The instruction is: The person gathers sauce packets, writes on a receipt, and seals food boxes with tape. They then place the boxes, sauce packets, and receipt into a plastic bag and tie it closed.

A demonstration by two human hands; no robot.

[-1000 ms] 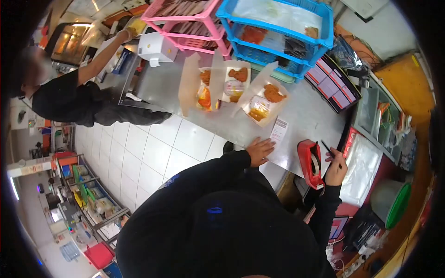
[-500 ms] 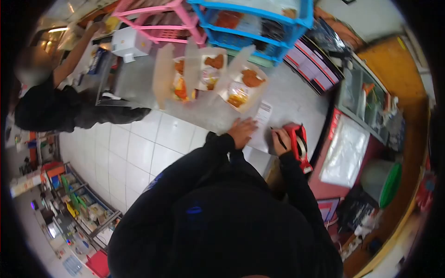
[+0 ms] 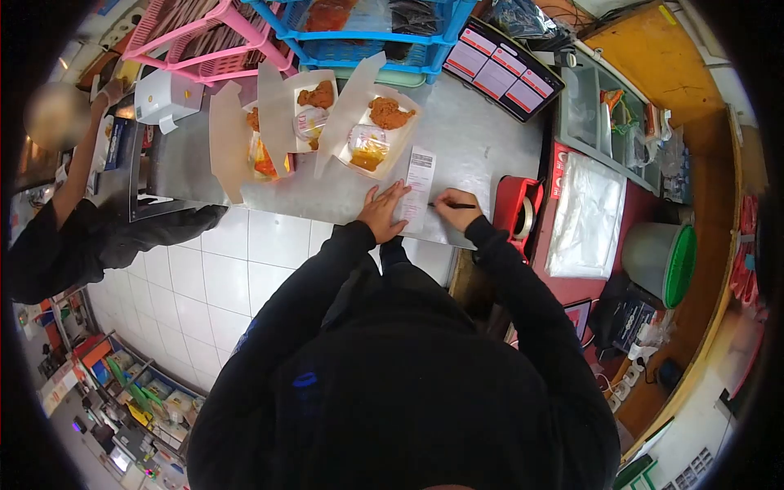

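A long white receipt [image 3: 420, 175] lies on the metal counter in front of me. My left hand [image 3: 382, 214] rests flat with fingers spread, its fingertips on the receipt's left edge. Across from it, my right hand [image 3: 458, 207] grips a dark pen [image 3: 457, 206], with the tip close to the receipt's right edge. Beyond the paper stand three open white food boxes; the nearest box [image 3: 398, 152] holds a piece of fried chicken [image 3: 390, 113] and a wrapped packet [image 3: 367, 145].
A red tape dispenser [image 3: 510, 204] stands right of my right hand, beside a stack of clear plastic bags [image 3: 584, 224]. Blue shelves [image 3: 367, 39], a pink rack [image 3: 208, 49] and a tablet screen [image 3: 506, 69] line the back. At the left, another person's arm [image 3: 77, 163] reaches toward the counter.
My right hand has moved left, away from the tape dispenser and up to the receipt, with the pen in it. My left hand stays by the paper. The whole view has shifted.
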